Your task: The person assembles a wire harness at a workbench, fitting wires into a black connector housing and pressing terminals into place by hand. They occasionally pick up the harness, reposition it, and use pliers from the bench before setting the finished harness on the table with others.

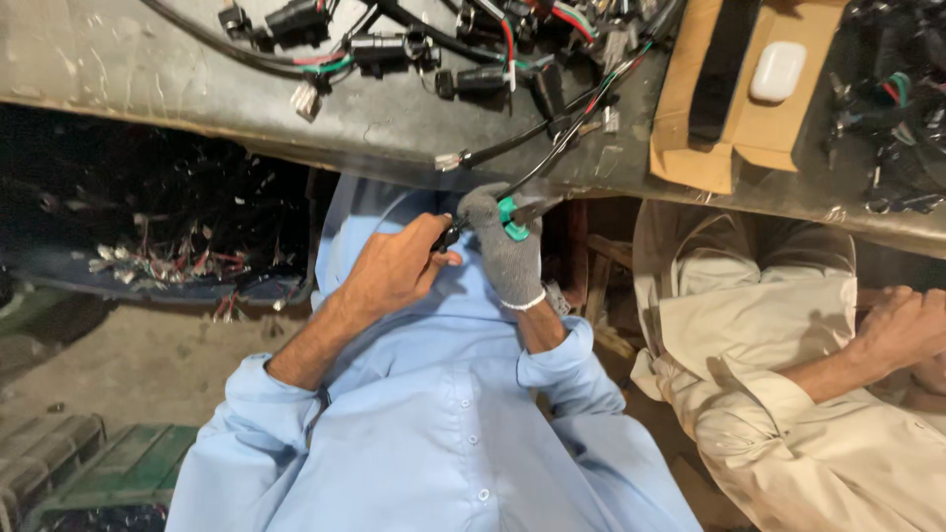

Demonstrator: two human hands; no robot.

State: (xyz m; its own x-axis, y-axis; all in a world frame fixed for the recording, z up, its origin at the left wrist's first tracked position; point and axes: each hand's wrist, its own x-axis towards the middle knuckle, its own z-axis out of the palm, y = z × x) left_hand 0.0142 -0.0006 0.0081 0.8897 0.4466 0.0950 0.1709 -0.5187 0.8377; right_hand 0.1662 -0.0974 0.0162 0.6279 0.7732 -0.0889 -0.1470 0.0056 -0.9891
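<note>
Item: black cable (pixel 552 158), one strand of a wire harness, running from the desk (pixel 148 79) down over its front edge to the person's hands, just below that edge and above the lap.

Right hand (pixel 507 251): grey knit glove, fingers closed around a tool with green handles (pixel 510 219) at the cable's lower end; tool head mostly hidden.

Left hand (pixel 394 271): bare, fingers pinched narrow on the cable just beside the gloved hand; the two hands touch or nearly so.

Harness bundle (pixel 414 44): black connectors and red, green and white wires, lying on the desk along the top of the view.

Desk: worn grey surface, scuffed and stained, chipped front edge.

Cardboard piece (pixel 749 128): folded, brown, on the desk to the right, carrying a black strip (pixel 724 69) and a small white rounded case (pixel 777 71).

Second wire pile (pixel 892 108): far right of the desk.

Co-worker (pixel 788 394): cream sleeve and hand, seated close on the right.

Under the desk, left: dark recess with loose wire scraps (pixel 168 261) on a ledge. Floor (pixel 128 365): bare, dusty. Green slatted crate (pixel 128 463) at lower left.
</note>
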